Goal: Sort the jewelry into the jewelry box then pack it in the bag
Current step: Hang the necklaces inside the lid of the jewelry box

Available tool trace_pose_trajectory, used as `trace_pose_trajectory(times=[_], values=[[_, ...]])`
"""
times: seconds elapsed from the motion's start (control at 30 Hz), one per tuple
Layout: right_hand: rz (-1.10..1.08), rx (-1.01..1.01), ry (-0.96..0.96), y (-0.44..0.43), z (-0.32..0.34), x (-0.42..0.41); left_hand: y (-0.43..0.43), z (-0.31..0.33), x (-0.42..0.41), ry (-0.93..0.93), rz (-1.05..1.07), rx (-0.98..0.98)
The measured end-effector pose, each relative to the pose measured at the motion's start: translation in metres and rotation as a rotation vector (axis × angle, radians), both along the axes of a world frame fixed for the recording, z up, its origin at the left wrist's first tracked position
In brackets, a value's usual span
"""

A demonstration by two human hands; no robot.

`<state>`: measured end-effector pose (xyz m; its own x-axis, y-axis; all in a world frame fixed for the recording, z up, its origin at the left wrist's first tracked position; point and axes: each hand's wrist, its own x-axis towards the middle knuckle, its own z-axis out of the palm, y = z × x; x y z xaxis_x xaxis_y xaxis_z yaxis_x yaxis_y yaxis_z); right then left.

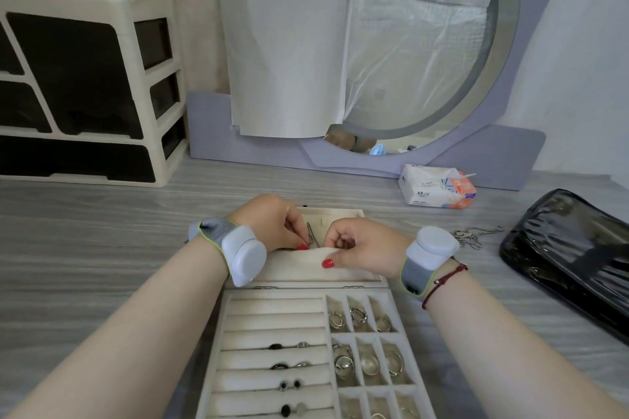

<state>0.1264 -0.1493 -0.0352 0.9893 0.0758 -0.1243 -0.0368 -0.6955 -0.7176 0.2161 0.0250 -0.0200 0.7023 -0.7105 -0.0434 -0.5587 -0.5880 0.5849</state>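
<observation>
Left hand (272,224) pinching thin silver chain necklace (312,235), right hand (360,247) gripping elastic pocket edge inside lid of open cream velvet jewelry box (306,333)

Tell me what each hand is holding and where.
Left hand pinches a thin chain near its lower end. Right hand grips the top edge of the lid pocket.
</observation>
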Motion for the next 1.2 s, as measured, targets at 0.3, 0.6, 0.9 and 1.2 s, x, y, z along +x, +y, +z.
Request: trace_pose_trajectory(times=[0.3,0.6,0.9,1.2], values=[[0.026,0.090,-0.048,-0.001,-0.004,-0.001,-0.004,-0.002,-0.008,-0.001,-0.003,0.190],[0.017,0.104,-0.074,0.001,-0.009,0.003,-0.011,-0.003,-0.016,-0.025,-0.055,0.066],[0.006,0.098,-0.076,0.004,-0.007,-0.001,-0.007,-0.004,-0.011,-0.051,0.001,-0.028],[-0.044,0.078,-0.117,0.005,-0.012,-0.001,0.016,0.001,0.011,-0.028,0.196,-0.247]])
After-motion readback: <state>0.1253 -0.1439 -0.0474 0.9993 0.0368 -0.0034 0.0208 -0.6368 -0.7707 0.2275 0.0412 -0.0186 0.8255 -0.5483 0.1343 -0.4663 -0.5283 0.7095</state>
